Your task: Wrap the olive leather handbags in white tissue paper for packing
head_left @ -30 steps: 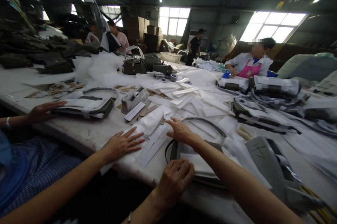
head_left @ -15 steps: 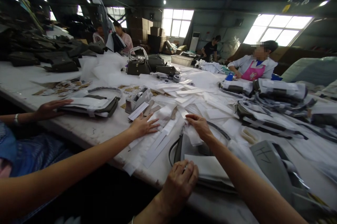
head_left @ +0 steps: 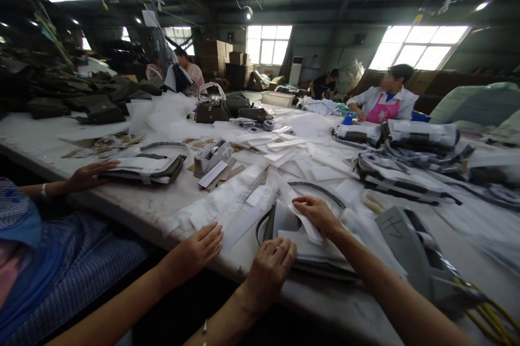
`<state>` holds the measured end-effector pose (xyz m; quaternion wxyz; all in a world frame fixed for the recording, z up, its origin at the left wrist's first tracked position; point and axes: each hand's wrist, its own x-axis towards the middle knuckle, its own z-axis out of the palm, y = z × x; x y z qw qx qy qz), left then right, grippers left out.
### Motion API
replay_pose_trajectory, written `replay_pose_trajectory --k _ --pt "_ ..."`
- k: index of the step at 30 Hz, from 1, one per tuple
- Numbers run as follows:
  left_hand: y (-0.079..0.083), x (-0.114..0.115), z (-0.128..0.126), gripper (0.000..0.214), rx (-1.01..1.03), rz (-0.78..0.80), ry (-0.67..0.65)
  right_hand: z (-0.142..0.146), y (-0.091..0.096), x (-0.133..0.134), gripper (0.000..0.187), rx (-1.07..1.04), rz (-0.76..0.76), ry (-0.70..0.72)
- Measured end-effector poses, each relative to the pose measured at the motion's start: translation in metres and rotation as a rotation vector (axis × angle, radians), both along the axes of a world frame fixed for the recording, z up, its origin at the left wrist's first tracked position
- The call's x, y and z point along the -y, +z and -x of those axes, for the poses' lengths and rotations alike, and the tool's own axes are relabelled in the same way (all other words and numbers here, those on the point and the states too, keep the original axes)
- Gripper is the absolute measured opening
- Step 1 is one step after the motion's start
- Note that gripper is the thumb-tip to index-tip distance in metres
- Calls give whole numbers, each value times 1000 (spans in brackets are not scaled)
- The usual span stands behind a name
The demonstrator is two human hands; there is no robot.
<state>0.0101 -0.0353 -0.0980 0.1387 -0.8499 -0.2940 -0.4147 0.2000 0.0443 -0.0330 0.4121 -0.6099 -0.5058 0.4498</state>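
A dark handbag (head_left: 270,226) lies at the table's front edge, partly covered by white wrapping (head_left: 325,254), its curved handle (head_left: 325,191) standing up behind. Over it, my right hand (head_left: 319,216) pinches a thin white strip (head_left: 312,232) between thumb and fingers. My left hand (head_left: 270,265) rests at the bag's near left corner with fingers curled together; what they grip, if anything, is hidden. Left of the bag, long white sheets (head_left: 227,194) lie loosely across the table.
A co-worker's hand (head_left: 205,243) is beside the sheets; their other hand (head_left: 91,173) touches a wrapped bag (head_left: 142,164). A grey tape dispenser (head_left: 418,248) stands to my right. Wrapped bags (head_left: 422,135) are piled farther right. Another person (head_left: 384,99) works across the table.
My right hand has brought the white strip down over the bag. My left hand stays at the bag's corner. The co-worker's near hand has drawn back toward the table edge, and sheets now lie there.
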Motion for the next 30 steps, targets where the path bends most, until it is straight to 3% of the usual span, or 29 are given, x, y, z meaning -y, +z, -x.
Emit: replay_pose_trajectory --k 2,4,7,9,11,13,14,16,19,21,23,26,30 --pt "5 -1 -1 32 5 -3 12 -2 0 4 52 18 -7 -5" --pt "16 3 14 33 -28 -44 -1 -3 1 7 62 74 -28 -29" --pt "37 22 82 38 -164 -134 -79 -3 3 10 63 212 -41 -41" --pt "46 37 145 41 -211 -156 -108 -2 5 10 48 268 -33 -21" --pt "51 47 200 40 -406 -169 -203 1 5 9 32 303 -41 -6" --pt "54 47 228 40 -472 -174 -218 6 6 7 28 359 -72 -7" --pt "56 43 229 42 -460 -183 -199 8 7 6 27 396 -91 -9" --pt "59 33 202 49 -356 -202 -121 14 8 3 28 473 -129 -7" --pt "53 17 112 48 -155 -141 -11 25 9 1 32 563 -173 -3" --pt "39 10 50 37 -138 -110 5 33 11 0 37 637 -196 7" --pt "20 7 9 32 -17 -30 30 42 13 2 38 775 -208 48" --pt "0 5 -4 29 29 31 16 59 17 7 31 962 -209 140" --pt "-4 5 7 29 13 25 24 79 26 13 16 1054 -202 248"
